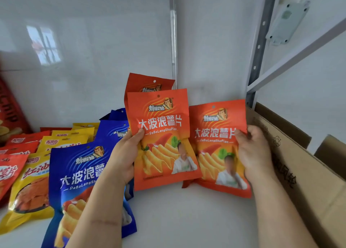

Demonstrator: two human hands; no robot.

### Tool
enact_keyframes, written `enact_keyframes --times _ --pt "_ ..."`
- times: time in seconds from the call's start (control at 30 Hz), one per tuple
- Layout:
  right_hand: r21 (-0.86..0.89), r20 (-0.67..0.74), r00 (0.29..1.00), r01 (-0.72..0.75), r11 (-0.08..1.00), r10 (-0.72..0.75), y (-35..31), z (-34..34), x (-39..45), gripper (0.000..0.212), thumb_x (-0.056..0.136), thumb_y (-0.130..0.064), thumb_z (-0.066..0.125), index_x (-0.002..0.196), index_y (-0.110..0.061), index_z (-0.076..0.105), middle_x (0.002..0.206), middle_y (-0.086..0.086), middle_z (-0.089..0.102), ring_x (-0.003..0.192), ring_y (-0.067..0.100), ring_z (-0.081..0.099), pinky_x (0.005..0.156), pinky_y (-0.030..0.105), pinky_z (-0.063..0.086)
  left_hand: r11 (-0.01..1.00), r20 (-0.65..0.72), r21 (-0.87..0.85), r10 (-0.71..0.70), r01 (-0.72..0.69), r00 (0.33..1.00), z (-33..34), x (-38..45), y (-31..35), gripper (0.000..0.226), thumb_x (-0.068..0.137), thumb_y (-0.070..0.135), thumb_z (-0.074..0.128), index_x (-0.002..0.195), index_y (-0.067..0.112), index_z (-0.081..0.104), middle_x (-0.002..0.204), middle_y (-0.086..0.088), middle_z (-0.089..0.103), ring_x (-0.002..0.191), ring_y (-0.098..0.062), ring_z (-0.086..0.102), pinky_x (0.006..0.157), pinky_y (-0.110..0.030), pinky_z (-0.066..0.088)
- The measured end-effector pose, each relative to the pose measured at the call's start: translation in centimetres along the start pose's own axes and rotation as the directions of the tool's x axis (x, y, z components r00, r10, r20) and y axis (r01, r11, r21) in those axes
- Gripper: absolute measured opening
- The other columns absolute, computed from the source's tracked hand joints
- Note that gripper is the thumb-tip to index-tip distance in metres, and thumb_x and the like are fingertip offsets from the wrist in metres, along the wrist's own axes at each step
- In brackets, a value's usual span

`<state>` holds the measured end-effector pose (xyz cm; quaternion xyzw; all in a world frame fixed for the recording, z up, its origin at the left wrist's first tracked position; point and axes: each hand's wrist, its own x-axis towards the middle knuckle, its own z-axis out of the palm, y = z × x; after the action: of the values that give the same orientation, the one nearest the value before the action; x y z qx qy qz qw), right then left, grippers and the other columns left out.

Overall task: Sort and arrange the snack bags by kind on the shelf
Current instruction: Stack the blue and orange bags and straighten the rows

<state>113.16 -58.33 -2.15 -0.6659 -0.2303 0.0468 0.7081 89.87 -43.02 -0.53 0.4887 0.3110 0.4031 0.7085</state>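
Orange chip bags stand upright at the shelf's right: my left hand grips one, my right hand another, just right of it, edges overlapping.

Two chip bags upright side by side near shelf back wall, third bag behind, flat bags toward left edge, carton at right edge.

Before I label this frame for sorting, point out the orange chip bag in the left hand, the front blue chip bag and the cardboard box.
orange chip bag in the left hand [161, 135]: head view, on its printed front.
front blue chip bag [74, 176]: head view, on its blue front.
cardboard box [299, 172]: head view, on its near flap.
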Motion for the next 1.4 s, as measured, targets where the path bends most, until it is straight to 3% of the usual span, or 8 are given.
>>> enact_keyframes --times 0.13,0.47,0.77,0.97,1.1,1.2,1.3,1.4 --pt "-0.031 -0.077 0.988 0.129 0.991 -0.131 -1.1 -1.0 0.2 0.009 0.098 -0.026 0.058 0.104 -0.020 0.057 0.095 0.004 0.070 0.074 0.023 0.067 0.064 0.031 0.050 0.998 -0.027 0.050 0.029 -0.027 0.999 0.1 0.2 -0.3 0.023 0.101 0.034 0.057 0.119 0.022 0.064 0.101 -0.008 0.078 0.091 -0.030 0.076 0.088 -0.054 0.058" --pt "-0.110 -0.195 0.946 0.243 0.964 -0.260 -2.4 -1.0 -0.8 0.020 0.099 -0.023 0.057 0.114 -0.010 0.058 0.099 -0.001 0.063 0.087 0.017 0.061 0.065 0.011 0.042 0.977 -0.071 0.172 0.140 -0.126 0.988 0.2 0.6 -0.9 0.018 0.102 0.042 0.053 0.112 0.033 0.064 0.098 0.003 0.079 0.091 -0.020 0.076 0.088 -0.049 0.060" --pt "-0.079 -0.268 0.895 0.349 0.934 -0.357 -3.9 -1.1 -1.6 0.015 0.099 -0.028 0.057 0.111 -0.019 0.057 0.102 -0.004 0.063 0.090 0.015 0.062 0.079 0.028 0.047 0.969 -0.098 0.206 0.161 -0.138 0.982 0.2 0.6 -0.8 0.017 0.102 0.046 0.051 0.104 0.034 0.062 0.098 0.004 0.078 0.090 -0.018 0.076 0.087 -0.047 0.060" --pt "-0.063 -0.274 0.898 0.341 0.938 -0.345 -4.1 -0.9 -1.6 0.024 0.099 -0.027 0.057 0.116 -0.009 0.058 0.103 -0.003 0.063 0.082 0.006 0.060 0.062 0.003 0.040 0.952 -0.121 0.243 0.218 -0.184 0.968 0.2 0.5 -0.7 0.016 0.102 0.046 0.048 0.103 0.036 0.061 0.103 0.005 0.075 0.092 -0.015 0.074 0.078 -0.037 0.061" --pt "-0.019 -0.418 0.819 0.424 0.905 -0.393 -4.7 -0.5 -2.4 0.036 0.095 -0.038 0.054 0.115 -0.009 0.057 0.104 -0.004 0.066 0.089 0.005 0.063 0.070 0.008 0.046 0.892 -0.117 0.374 0.318 -0.255 0.941 0.5 0.2 -0.7 0.027 0.104 0.046 0.043 0.121 0.031 0.059 0.104 0.007 0.073 0.089 -0.009 0.071 0.065 -0.022 0.053" --pt "-0.069 -0.313 0.864 0.394 0.916 -0.395 -4.5 0.1 -2.3 0.023 0.097 -0.031 0.057 0.109 -0.013 0.061 0.099 0.000 0.067 0.075 0.001 0.064 0.070 0.014 0.050 0.897 -0.102 0.359 0.314 -0.259 0.944 1.0 0.1 -0.9 0.028 0.104 0.046 0.044 0.121 0.032 0.061 0.101 0.009 0.074 0.087 -0.009 0.073 0.069 -0.024 0.056" --pt "-0.268 0.007 0.950 0.302 0.915 -0.312 -3.0 2.0 -2.3 0.012 0.097 -0.027 0.059 0.103 -0.018 0.064 0.089 -0.002 0.067 0.076 0.018 0.064 0.064 0.026 0.040 0.930 -0.102 0.287 0.266 -0.227 0.959 1.5 0.0 -1.1 0.021 0.103 0.046 0.048 0.105 0.035 0.066 0.100 0.012 0.076 0.094 -0.009 0.073 0.085 -0.031 0.057" --pt "-0.382 0.221 0.957 0.261 0.887 -0.187 -1.5 4.0 -2.9 0.009 0.098 -0.029 0.057 0.101 -0.021 0.060 0.085 -0.008 0.064 0.073 0.011 0.060 0.056 0.024 0.038 0.942 -0.069 0.260 0.238 -0.212 0.969 2.0 -0.3 -1.5 0.027 0.103 0.050 0.046 0.110 0.036 0.068 0.105 0.013 0.077 0.101 -0.011 0.073 0.097 -0.042 0.055"
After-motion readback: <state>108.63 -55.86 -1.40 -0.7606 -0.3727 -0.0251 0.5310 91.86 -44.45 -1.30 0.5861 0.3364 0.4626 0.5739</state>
